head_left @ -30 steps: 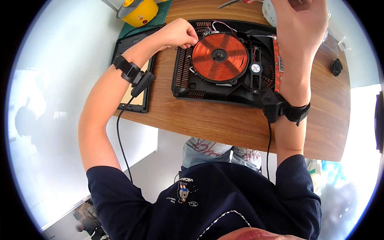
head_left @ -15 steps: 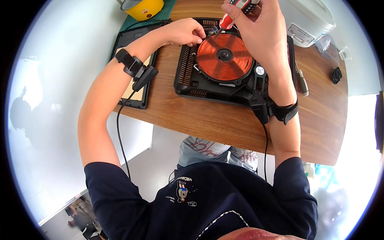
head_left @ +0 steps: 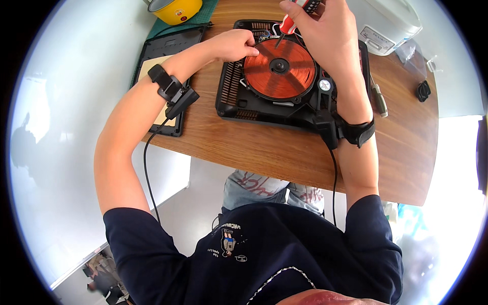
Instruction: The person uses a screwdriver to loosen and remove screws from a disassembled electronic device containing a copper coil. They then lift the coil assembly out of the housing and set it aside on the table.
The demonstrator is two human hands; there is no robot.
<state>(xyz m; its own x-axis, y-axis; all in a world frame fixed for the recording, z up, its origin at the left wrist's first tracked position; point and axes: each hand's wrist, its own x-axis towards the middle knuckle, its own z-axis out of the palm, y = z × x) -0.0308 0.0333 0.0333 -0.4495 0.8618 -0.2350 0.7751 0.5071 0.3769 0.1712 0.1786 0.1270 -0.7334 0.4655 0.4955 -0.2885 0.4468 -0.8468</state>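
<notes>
My right hand (head_left: 333, 38) grips a screwdriver (head_left: 287, 25) with a red, white and black handle. Its shaft slants down, with the tip over the far edge of a round copper coil (head_left: 279, 81); whether it touches anything I cannot tell. The coil sits inside the opened black housing of an induction cooker (head_left: 254, 109), with wires along its far side. At the coil's far left edge is my left hand (head_left: 235, 44), its fingers curled and thumb pressed in. What those fingers hold, if anything, is hidden.
A black panel (head_left: 178, 119) lies left of the housing, partly under my left forearm. Beyond it, a yellow pot (head_left: 175, 11) stands on a green mat. At right are a grey-handled tool (head_left: 379, 101), a white appliance (head_left: 389, 28) and a coiled black cable (head_left: 423, 91).
The whole view has shifted slightly. My left fingers have curled in more at the coil's edge. The screwdriver tip has moved a little to the right over the coil, still in my right hand.
</notes>
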